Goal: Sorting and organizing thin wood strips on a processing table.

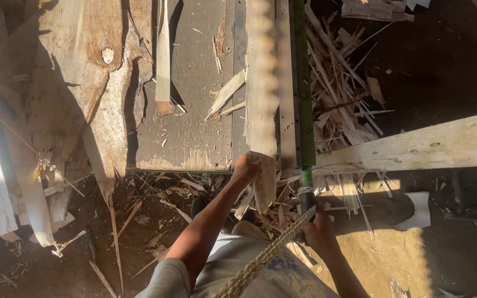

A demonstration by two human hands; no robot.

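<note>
Sunlit dirt floor littered with splinters surrounds the counter [186, 138], where the left hand [245, 168] steadies a rough wooden strip [262, 105] and the right hand [318, 229] clasps a green-handled tool [303, 110], mid-splitting; next, careful downward pressure.

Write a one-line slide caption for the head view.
Left hand steadies a notched wooden plank on a workbench; right hand grips a green-handled tool.
</note>
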